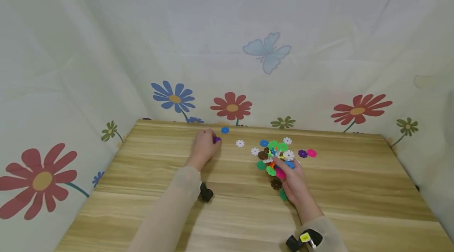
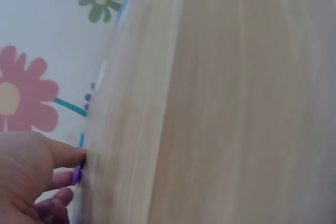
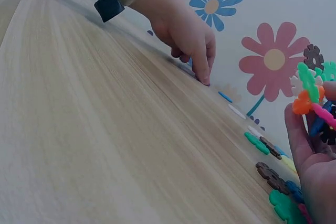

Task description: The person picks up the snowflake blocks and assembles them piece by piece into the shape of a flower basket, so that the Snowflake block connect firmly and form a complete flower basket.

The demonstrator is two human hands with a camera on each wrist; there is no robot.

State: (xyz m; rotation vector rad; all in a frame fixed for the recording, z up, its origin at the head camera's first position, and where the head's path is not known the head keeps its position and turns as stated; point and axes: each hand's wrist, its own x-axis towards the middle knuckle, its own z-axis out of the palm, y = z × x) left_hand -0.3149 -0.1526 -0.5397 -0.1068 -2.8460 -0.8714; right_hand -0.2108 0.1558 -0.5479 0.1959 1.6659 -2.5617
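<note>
My left hand [image 1: 205, 145] is low over the far part of the table and pinches a purple snowflake disc [image 1: 217, 139] at the tabletop. In the left wrist view the purple disc [image 2: 77, 174] shows on edge between thumb and fingers. Farther right, my right hand [image 1: 295, 183] holds a cluster of plastic snowflake discs between thumb and fingers. The right wrist view shows this cluster [image 3: 308, 90] raised above the table, with green, orange, pink, white and dark pieces joined at angles. Some of the held pieces overlap the loose discs behind them in the head view.
Near my left hand lie a blue disc [image 1: 225, 130] and a white disc [image 1: 240, 143]. Several loose discs surround the right hand, among them a brown disc [image 1: 276, 183] and a pink disc [image 1: 311, 153]. A flower-printed curtain [image 1: 198, 47] borders the wooden table [image 1: 354, 189].
</note>
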